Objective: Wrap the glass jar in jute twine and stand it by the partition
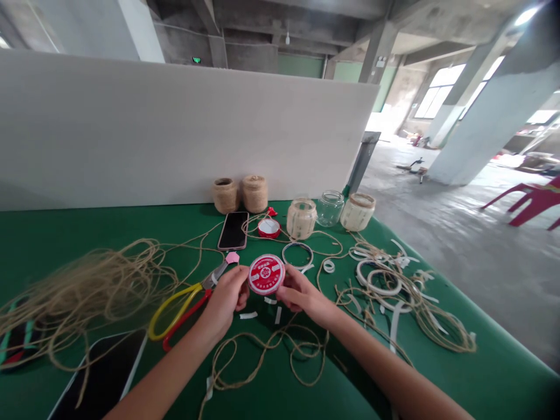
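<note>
Head view only. Both hands are up over the green bench (52, 233), holding a round red-labelled spool (266, 274) between them — prob. a reel of cord or thread; can't read the label. Left hand (227, 297) pinches the spool's left edge w/ thumb and fingertips; right hand (300, 291) grips the right edge, fingers curled behind it. Spool is face-on to the camera, lifted clear of the bench, just in front of the scissors (188, 303) (yellow and red handles), which lie just left of the left hand.

Around them: a big tangle of jute twine (87, 286) to the left, more twine loops (271, 350) under the wrists, white rings and strips (380, 280) mixed w/ twine to the right. Further back — a phone (233, 230), a small red-rimmed lid (268, 227), two jute spools (240, 194) against the white board, two twine-wrapped jars (301, 219) either side of a bare glass jar (329, 207). Another dark screen (105, 373) sits near the left forearm.

Step in hand, as I judge it: spool is held and being looked over or turned to find its loose end. Next move prob. needs one hand to keep the spool steady while the other's fingertips pick out the end — fine pinch, no force.
</note>
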A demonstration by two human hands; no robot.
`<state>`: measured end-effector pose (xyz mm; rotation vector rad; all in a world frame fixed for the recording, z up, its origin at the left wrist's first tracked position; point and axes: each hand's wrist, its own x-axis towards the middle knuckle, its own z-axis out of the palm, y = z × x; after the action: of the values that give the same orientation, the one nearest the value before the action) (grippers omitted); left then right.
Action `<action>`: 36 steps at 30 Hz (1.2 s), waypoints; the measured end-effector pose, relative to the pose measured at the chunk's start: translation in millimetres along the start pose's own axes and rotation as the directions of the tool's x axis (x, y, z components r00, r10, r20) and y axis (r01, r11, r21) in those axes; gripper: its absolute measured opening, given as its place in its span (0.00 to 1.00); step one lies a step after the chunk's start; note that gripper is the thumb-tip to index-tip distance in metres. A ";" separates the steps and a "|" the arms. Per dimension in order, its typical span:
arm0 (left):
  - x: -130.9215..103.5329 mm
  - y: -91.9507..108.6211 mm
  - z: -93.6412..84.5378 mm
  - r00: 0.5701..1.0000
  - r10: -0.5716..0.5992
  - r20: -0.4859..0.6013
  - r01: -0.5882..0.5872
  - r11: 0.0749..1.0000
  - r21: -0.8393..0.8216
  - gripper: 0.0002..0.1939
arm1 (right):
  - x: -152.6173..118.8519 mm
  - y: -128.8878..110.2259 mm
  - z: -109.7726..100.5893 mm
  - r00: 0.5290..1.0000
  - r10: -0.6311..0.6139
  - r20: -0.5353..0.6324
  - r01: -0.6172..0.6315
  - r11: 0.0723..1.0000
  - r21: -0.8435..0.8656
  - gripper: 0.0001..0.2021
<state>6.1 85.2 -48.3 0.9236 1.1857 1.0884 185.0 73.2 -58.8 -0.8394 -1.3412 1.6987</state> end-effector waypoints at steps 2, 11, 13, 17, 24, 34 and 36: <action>1.3 3.4 -1.5 1.000 -0.006 -0.008 0.006 0.999 -0.048 0.14 | 3.0 1.1 -1.1 0.998 -0.029 -0.051 0.026 0.998 -0.059 0.18; 11.9 11.5 -12.6 0.992 -0.068 -0.106 0.060 0.995 -0.076 0.09 | 6.6 2.7 -9.4 0.861 -0.379 -0.340 0.206 0.870 -0.448 0.06; 12.3 11.0 -11.5 0.988 -0.088 -0.127 0.081 0.995 -0.058 0.08 | 5.4 1.7 -10.1 0.852 -0.392 -0.347 0.195 0.852 -0.485 0.06; 10.7 12.5 -8.0 0.986 -0.115 -0.121 0.112 0.993 -0.029 0.09 | 5.1 1.8 -11.3 0.850 -0.399 -0.344 0.170 0.826 -0.537 0.05; 15.6 3.2 -14.4 0.990 0.111 -0.085 -0.081 0.952 0.296 0.16 | 4.6 0.8 -10.8 0.847 -0.405 -0.344 0.152 0.806 -0.572 0.06; 20.5 1.2 -21.4 0.937 0.330 -0.112 -0.205 0.781 0.590 0.09 | 4.4 2.3 -10.6 0.853 -0.396 -0.340 0.148 0.808 -0.571 0.06; 22.3 1.0 -20.6 0.922 0.367 -0.125 -0.213 0.750 0.626 0.09 | 4.3 2.6 -10.7 0.854 -0.396 -0.336 0.144 0.802 -0.580 0.06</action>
<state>-13.6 107.0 -55.9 1.5513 1.6856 1.1049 191.8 81.5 -63.8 -1.1910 -1.5362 0.8185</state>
